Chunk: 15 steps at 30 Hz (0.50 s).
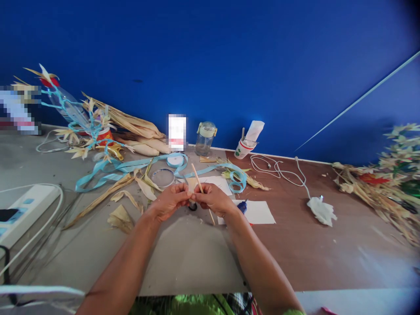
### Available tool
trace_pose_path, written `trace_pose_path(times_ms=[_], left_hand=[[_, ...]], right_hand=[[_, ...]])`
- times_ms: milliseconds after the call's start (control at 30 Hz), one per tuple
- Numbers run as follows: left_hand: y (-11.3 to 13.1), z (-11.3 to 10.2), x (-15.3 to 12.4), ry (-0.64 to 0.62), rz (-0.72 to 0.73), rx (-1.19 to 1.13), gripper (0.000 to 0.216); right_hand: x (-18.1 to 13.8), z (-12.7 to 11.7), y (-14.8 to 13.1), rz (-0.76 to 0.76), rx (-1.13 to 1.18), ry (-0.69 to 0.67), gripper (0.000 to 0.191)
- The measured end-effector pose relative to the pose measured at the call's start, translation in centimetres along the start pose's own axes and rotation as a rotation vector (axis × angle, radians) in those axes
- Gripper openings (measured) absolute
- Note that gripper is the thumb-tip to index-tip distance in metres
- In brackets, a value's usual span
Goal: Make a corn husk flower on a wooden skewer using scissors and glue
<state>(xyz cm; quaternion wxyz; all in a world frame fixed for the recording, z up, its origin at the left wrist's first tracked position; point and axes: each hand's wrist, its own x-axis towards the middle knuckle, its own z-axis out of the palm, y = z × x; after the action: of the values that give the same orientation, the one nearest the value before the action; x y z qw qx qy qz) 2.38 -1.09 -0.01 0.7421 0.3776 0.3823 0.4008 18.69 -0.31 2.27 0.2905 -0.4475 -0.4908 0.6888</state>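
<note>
My left hand (171,200) is closed, its thumb and fingertips pinching a small tan piece of corn husk (191,183). Right beside it, my right hand (215,200) is closed around a thin wooden stick (195,173), which slants up past the fingers. The fingertips of both hands meet at the husk, so its lower edge is hidden. Just under them shows a dark curved thing (193,207), mostly covered. White paper (259,212) and a blue tool (242,206), partly hidden by my right wrist, lie to the right.
Light blue ribbon (95,175), a ribbon roll (175,160) and dried husks (101,199) spread across the table. A glass jar (205,139) and a white cup (243,148) stand behind. A power strip (28,214) lies left; a white cable (297,177) and crumpled tissue (321,211) lie right.
</note>
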Motion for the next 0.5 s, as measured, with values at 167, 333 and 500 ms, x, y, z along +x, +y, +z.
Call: trace_pose_path(times_ms=[167,333,500], left_hand=[[0.26,-0.06,-0.12,-0.046,0.010,-0.058,0.028],[0.54,-0.16,-0.18,0.004,0.044,-0.079,0.028],[0.04,0.13,0.20,0.087,0.062,0.062,0.025]], right_hand=[[-0.20,-0.17,-0.31,0.025,0.113,-0.019,0.029],[-0.22,-0.38,-0.41,0.026,0.150,0.028,0.033],[0.22,-0.26,0.14,-0.022,-0.002,0.092,0.026]])
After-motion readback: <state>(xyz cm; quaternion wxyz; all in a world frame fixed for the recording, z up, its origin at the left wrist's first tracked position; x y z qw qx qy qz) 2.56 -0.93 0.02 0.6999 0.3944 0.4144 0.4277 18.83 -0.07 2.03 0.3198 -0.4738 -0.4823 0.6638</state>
